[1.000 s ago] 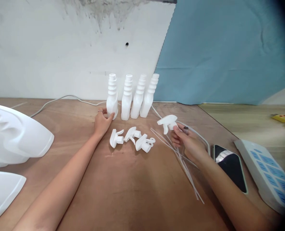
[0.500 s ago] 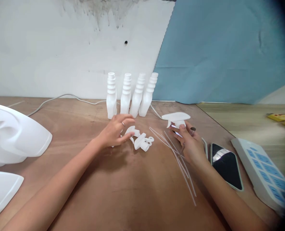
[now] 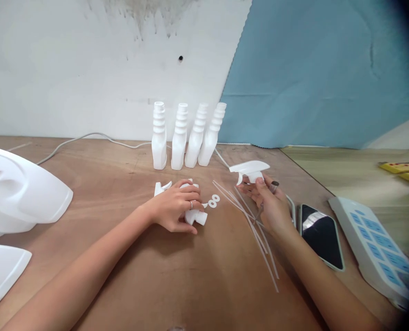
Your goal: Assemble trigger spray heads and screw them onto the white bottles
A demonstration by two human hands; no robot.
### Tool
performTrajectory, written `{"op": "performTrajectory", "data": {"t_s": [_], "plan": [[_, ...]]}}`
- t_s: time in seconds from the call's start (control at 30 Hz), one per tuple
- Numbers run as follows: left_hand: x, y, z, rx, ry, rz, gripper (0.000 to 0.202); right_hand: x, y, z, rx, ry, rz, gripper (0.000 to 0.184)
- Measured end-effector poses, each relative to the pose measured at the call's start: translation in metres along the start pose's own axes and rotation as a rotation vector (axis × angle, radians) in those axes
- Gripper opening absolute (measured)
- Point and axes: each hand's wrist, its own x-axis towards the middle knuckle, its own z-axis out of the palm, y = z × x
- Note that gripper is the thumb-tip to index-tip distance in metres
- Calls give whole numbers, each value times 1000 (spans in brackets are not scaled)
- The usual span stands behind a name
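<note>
My left hand [image 3: 176,208] lies over the loose white trigger sprayer heads [image 3: 196,216] on the wooden table [image 3: 176,276], its fingers curled round one of them. Another sprayer head [image 3: 162,187] pokes out behind the hand. My right hand [image 3: 268,202] holds a white trigger sprayer head [image 3: 250,169] up off the table, pinched at its collar. Thin clear dip tubes [image 3: 256,230] lie fanned under the right hand. Several white ribbed-neck bottles [image 3: 185,135] stand in a row against the wall behind both hands.
Big white plastic shapes [image 3: 18,193] lie at the left edge. A phone [image 3: 321,234] and a white device with blue keys [image 3: 377,248] lie to the right. A grey cable [image 3: 87,140] runs along the wall. A blue sheet [image 3: 321,73] hangs behind.
My left hand left the leftmost bottle, came back toward me and closed over the sprayer heads. My right hand turned its sprayer head level and raised it slightly.
</note>
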Motion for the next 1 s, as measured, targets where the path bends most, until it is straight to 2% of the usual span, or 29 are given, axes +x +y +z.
{"op": "performTrajectory", "data": {"t_s": [0.17,0.4,0.47,0.53,0.63,0.73,0.77,0.83,0.9,1.0], "plan": [[-4,-5,-2,-127,-3,-164,37,0,-1,0,-13,-6,14,35],[-19,-22,-17,-22,-5,-303,28,-7,-12,5,-5,-45,55,38],[-21,-21,-24,-44,44,-348,26,-10,-17,6,19,-45,71,38],[-18,-15,-28,-118,154,-398,25,-14,-22,7,40,-57,85,38],[-4,7,-19,-422,406,-531,28,-23,-31,12,31,-161,152,37],[12,38,4,-917,602,-617,35,-39,-36,22,-52,-315,243,40],[16,47,13,-1056,627,-620,41,-46,-37,27,-101,-369,262,42],[20,61,28,-1263,598,-635,50,-59,-37,37,-197,-474,278,44],[18,66,37,-1386,542,-673,48,-69,-35,46,-240,-546,282,45],[6,60,40,-1523,580,-718,37,-73,-32,52,-177,-514,248,52]]}}
